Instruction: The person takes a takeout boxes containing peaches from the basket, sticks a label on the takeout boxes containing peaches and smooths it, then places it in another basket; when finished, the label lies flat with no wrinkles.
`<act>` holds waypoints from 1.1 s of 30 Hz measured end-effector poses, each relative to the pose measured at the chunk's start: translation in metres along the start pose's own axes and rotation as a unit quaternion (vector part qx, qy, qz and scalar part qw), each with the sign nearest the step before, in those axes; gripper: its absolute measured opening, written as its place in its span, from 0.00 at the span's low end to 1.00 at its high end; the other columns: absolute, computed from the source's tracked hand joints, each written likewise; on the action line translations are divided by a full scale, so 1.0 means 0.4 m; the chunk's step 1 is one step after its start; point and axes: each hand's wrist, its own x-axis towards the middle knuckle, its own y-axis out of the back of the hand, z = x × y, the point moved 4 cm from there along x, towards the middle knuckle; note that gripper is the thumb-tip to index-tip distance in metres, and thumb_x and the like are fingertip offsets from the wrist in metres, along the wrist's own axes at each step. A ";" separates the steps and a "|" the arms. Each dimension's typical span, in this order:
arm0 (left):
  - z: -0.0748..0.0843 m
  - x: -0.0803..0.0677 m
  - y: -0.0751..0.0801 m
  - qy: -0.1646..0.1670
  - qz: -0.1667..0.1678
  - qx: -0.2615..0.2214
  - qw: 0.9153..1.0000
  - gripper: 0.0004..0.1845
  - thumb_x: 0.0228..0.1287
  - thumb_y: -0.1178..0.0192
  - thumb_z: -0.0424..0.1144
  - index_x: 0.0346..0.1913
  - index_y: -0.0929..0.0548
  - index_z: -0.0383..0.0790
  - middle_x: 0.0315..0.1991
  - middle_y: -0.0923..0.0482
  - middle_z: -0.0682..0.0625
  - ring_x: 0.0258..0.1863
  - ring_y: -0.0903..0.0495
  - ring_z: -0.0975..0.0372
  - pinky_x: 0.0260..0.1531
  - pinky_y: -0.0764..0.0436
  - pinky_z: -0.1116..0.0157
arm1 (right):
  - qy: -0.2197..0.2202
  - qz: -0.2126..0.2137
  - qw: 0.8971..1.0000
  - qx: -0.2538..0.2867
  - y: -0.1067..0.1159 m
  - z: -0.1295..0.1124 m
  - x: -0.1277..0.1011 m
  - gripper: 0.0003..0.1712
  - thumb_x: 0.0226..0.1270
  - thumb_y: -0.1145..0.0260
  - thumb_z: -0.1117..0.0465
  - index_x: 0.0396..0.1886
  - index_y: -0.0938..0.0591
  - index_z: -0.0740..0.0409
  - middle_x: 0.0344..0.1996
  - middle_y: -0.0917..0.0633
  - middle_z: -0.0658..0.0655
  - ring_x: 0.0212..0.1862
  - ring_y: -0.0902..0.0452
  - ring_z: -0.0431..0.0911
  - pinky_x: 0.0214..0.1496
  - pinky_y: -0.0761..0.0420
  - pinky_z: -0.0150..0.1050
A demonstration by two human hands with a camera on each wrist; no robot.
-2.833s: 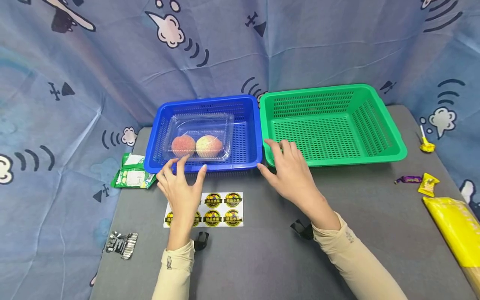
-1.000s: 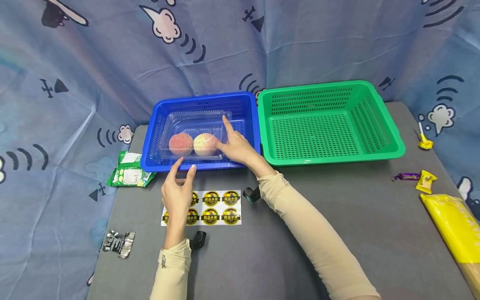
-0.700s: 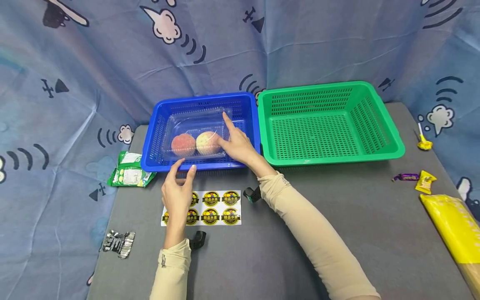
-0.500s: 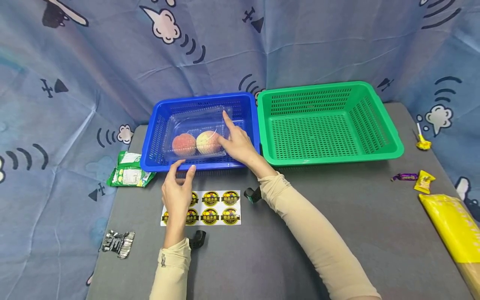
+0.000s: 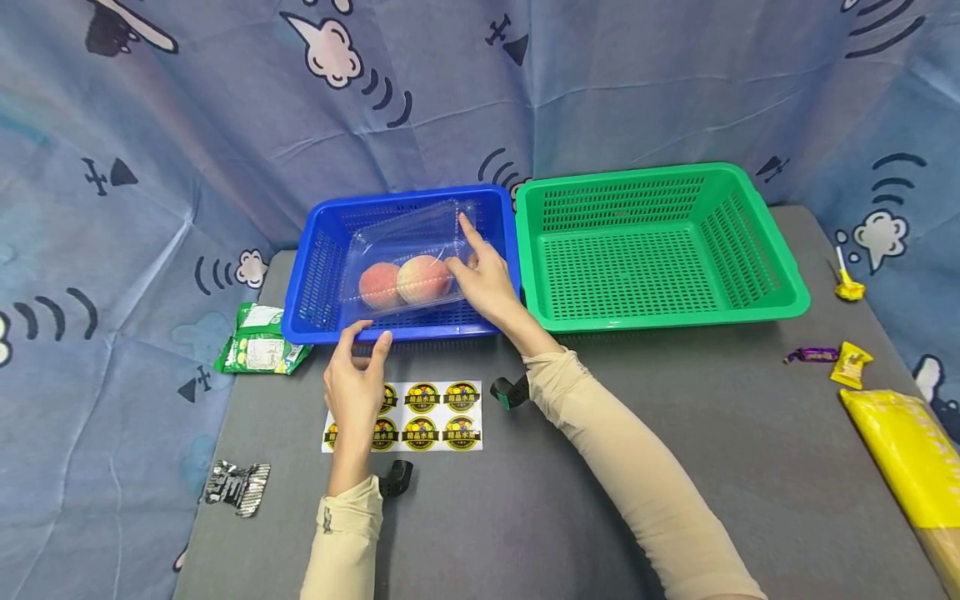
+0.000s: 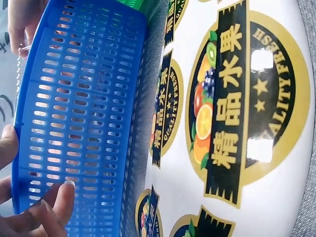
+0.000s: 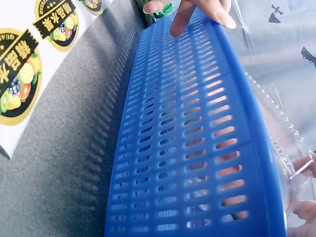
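In the head view, a clear plastic clamshell container (image 5: 408,233) with two peaches (image 5: 423,279) inside sits tilted in the blue basket (image 5: 442,332), its right end raised. My right hand (image 5: 487,279) holds that end, thumb near the front and index finger along the lid. My left hand (image 5: 354,383) pinches the basket's front rim. The left wrist view shows its fingertips (image 6: 64,197) against the slotted outer wall. Below the basket lies a white sheet of round fruit stickers (image 5: 422,417), partly covered by my left hand.
A green basket (image 5: 660,323) stands right beside the blue one. At left lie a green snack packet (image 5: 262,340) and a silver-black wrapper (image 5: 237,487). At right are a yellow lollipop (image 5: 849,287), a purple candy (image 5: 813,355), a yellow candy (image 5: 851,365) and a long yellow bag (image 5: 903,454).
My right hand has come from the green basket to the container and taken hold of it. The container's right end has risen and swung right, and the peaches have shifted. My left hand stays at the rim.
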 end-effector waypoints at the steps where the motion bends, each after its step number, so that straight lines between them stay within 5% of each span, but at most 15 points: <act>1: 0.001 0.000 0.001 0.000 0.000 0.000 1.000 0.27 0.71 0.36 0.65 0.66 0.17 0.58 0.47 0.12 0.45 0.43 0.12 0.50 0.42 0.22 0.41 | 0.001 0.005 1.000 0.004 0.002 -0.001 -0.001 0.44 0.74 0.37 0.59 0.86 0.41 0.44 0.31 0.32 0.51 0.32 0.37 0.43 0.36 0.34 0.37; 14: 0.002 0.001 0.003 0.007 -0.004 0.005 1.000 0.28 0.70 0.35 0.66 0.66 0.17 0.59 0.52 0.11 0.45 0.43 0.12 0.50 0.41 0.22 0.41 | 0.024 0.049 0.994 0.092 0.022 -0.004 -0.008 0.43 0.71 0.36 0.64 0.85 0.36 0.47 0.21 0.35 0.47 0.24 0.40 0.38 0.28 0.37 0.32; 33: 0.003 0.002 0.005 0.015 -0.020 -0.004 1.000 0.27 0.70 0.34 0.64 0.66 0.18 0.57 0.54 0.12 0.45 0.44 0.12 0.51 0.46 0.23 0.41 | -0.010 0.042 0.979 0.197 0.151 -0.036 -0.079 0.40 0.76 0.38 0.64 0.84 0.36 0.40 0.29 0.30 0.47 0.23 0.36 0.34 0.30 0.24 0.26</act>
